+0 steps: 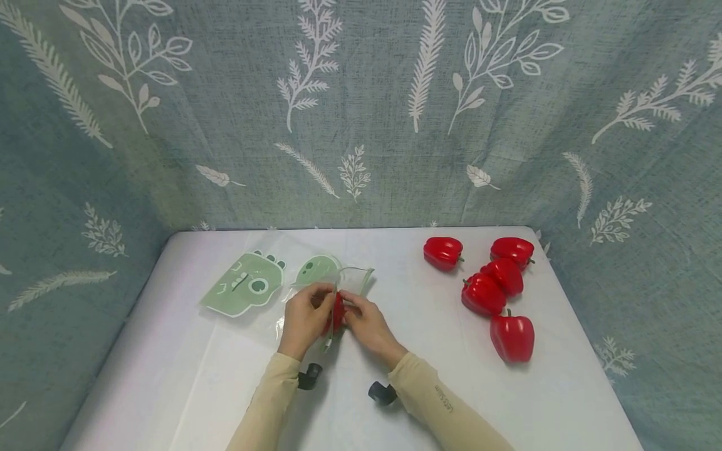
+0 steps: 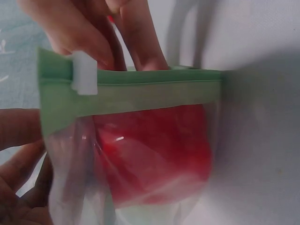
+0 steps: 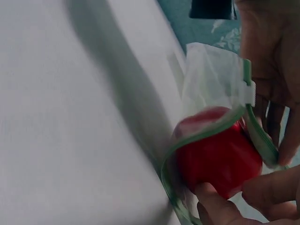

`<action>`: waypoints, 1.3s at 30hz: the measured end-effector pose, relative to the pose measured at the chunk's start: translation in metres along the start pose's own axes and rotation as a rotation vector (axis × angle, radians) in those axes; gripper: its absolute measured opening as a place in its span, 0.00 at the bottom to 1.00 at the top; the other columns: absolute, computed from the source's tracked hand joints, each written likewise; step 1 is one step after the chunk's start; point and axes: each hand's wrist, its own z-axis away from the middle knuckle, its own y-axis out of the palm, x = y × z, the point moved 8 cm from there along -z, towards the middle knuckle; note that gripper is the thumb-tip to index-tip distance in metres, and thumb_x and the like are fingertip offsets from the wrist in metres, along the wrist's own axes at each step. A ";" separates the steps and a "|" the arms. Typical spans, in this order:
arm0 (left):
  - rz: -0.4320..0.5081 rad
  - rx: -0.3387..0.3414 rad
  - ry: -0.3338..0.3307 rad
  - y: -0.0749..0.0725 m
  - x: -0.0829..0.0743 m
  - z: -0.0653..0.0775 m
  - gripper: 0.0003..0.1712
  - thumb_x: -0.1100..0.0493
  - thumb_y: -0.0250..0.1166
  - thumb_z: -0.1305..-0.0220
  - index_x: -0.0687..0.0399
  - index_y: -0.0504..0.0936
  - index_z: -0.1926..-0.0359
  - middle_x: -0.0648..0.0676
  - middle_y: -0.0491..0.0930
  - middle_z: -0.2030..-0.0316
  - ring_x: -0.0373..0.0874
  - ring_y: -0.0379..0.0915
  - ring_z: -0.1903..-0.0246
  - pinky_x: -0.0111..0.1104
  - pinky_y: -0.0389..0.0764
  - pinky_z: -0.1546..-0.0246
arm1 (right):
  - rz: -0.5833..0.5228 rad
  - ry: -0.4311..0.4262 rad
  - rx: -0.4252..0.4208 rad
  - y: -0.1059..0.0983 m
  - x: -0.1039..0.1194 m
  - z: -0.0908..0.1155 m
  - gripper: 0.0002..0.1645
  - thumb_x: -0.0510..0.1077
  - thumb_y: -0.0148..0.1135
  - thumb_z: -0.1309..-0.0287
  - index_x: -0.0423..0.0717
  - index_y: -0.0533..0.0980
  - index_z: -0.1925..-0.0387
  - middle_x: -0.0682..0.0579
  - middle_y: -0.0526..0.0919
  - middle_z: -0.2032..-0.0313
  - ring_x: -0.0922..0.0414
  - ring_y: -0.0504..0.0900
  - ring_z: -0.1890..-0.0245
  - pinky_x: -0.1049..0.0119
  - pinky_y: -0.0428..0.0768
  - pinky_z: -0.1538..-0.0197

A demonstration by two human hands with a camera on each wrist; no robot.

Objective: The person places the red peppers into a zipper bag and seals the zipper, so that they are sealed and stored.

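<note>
A clear plastic zip bag [image 2: 140,98] with a green zip edge and a white slider [image 2: 85,73] stands between the hands. Inside its mouth sits a red bell pepper [image 3: 220,157]. My left hand [image 1: 304,316] holds the bag by the slider side, its fingers [image 2: 21,161] curled near the edge. From the other side, my right hand [image 1: 369,326] grips the pepper, its thumb and fingers against the red skin at the opening. In the head view the hands hide much of the pepper [image 1: 337,313].
A clear bag with a green cartoon print [image 1: 245,285] lies flat at the left. Another green print [image 1: 317,269] shows behind the hands. Several red bell peppers lie at the right, one [image 1: 512,337] nearest the front, another [image 1: 443,253] toward the back. A patterned curtain [image 1: 366,113] surrounds the white table [image 1: 429,401].
</note>
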 end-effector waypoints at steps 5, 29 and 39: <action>-0.005 -0.001 -0.004 0.001 0.001 0.001 0.09 0.60 0.67 0.33 0.57 0.87 0.54 0.54 0.87 0.63 0.47 0.82 0.65 0.42 0.83 0.61 | -0.013 0.017 -0.005 0.006 -0.004 0.000 0.29 0.25 0.47 0.34 0.30 0.68 0.32 0.35 0.74 0.35 0.41 0.78 0.39 0.51 0.80 0.42; -0.005 -0.021 0.002 -0.008 0.004 0.001 0.09 0.59 0.67 0.32 0.56 0.87 0.54 0.54 0.87 0.64 0.46 0.82 0.66 0.41 0.82 0.63 | 0.129 -0.014 0.081 0.013 0.003 0.002 0.29 0.32 0.53 0.29 0.42 0.69 0.29 0.45 0.74 0.32 0.47 0.77 0.37 0.55 0.77 0.38; 0.009 0.000 -0.040 -0.012 0.012 -0.001 0.10 0.61 0.67 0.36 0.58 0.87 0.54 0.52 0.85 0.66 0.46 0.81 0.64 0.38 0.81 0.62 | 0.220 0.020 -0.042 -0.032 0.014 0.022 0.31 0.43 0.64 0.34 0.48 0.71 0.31 0.52 0.77 0.36 0.49 0.79 0.39 0.51 0.80 0.43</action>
